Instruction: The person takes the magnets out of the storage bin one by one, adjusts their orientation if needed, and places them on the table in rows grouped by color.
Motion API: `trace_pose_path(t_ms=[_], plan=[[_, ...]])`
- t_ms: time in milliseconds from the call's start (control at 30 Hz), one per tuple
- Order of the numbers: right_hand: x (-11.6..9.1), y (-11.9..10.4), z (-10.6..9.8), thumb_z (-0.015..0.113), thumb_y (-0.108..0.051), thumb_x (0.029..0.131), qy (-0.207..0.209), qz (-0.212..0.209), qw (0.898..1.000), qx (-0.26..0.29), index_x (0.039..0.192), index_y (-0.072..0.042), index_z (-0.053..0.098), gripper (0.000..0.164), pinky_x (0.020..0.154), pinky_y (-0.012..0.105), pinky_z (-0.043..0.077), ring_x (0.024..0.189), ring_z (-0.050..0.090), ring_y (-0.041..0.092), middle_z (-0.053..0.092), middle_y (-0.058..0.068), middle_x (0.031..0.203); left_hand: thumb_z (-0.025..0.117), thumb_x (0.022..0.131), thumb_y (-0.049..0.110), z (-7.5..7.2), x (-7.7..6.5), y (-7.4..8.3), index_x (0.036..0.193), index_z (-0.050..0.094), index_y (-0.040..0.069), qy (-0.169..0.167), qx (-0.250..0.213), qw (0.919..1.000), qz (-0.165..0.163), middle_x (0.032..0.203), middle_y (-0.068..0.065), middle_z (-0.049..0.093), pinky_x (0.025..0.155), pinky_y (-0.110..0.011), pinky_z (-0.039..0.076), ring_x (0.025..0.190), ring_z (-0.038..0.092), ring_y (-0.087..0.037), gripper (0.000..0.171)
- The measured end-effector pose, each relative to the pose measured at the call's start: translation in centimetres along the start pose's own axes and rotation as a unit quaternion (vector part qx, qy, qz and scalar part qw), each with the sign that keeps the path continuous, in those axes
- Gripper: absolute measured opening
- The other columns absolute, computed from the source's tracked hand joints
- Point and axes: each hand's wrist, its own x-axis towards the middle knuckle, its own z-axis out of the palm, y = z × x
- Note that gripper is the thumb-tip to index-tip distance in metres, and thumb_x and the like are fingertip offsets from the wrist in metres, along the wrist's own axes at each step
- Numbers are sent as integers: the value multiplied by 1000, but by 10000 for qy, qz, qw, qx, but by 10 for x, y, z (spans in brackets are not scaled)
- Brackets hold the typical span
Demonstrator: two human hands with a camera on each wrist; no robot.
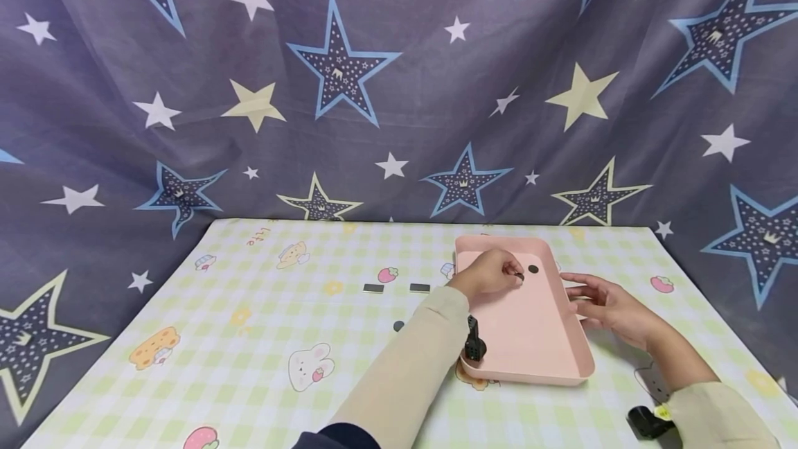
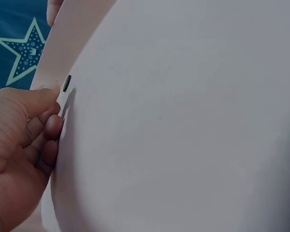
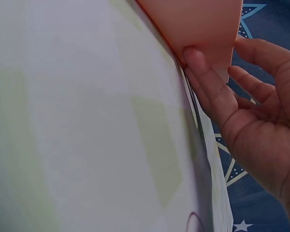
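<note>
My left hand [image 1: 489, 274] is inside a pink tray [image 1: 524, 338], over its far half, and pinches a small dark disc [image 1: 519, 276] between its fingertips. Just right of those fingertips, another dark round disc [image 1: 533, 269] lies on the tray floor. In the left wrist view, a dark disc [image 2: 66, 83] shows by the thumb, while the curled fingers hide much of what they hold. My right hand [image 1: 614, 307] touches the outside of the tray's right wall. Its fingers [image 3: 215, 92] are loosely extended against that wall in the right wrist view.
Left of the tray, two dark rectangular pieces [image 1: 373, 288] [image 1: 420, 288] lie on the checked tablecloth [image 1: 249, 366]. A dark disc [image 1: 398, 326] sits nearer, beside the left sleeve. Behind the table hangs a star-patterned curtain [image 1: 411, 102].
</note>
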Motion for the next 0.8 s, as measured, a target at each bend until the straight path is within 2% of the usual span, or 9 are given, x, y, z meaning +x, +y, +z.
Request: trace_pose_path(t_ms=[267, 500, 800], plan=[[1, 1, 0, 56, -7, 99, -5, -30, 10000, -17, 150, 6, 24, 61, 83, 38, 56, 106, 62, 14, 51, 18, 130, 72, 87, 4, -3, -4, 2, 97, 72, 3, 18, -141, 9999, 37, 80, 1, 65, 71, -10, 45, 72, 53, -1, 10], [-2, 0, 0, 54, -7, 100, -79, -79, 9999, 30, 150, 0, 29, 56, 83, 39, 56, 107, 62, 15, 52, 18, 129, 66, 86, -5, -11, -7, 9, 100, 72, 1, 28, -301, 9995, 126, 83, -1, 65, 67, -12, 46, 73, 53, -2, 16], [0, 0, 1, 55, -8, 100, -46, -8, 10000, -70, 150, 7, 22, 61, 84, 39, 55, 107, 62, 15, 49, 23, 131, 69, 88, 2, -21, -11, 22, 101, 72, -1, 30, -527, 9985, 176, 83, 0, 65, 67, -12, 46, 71, 53, -2, 13]])
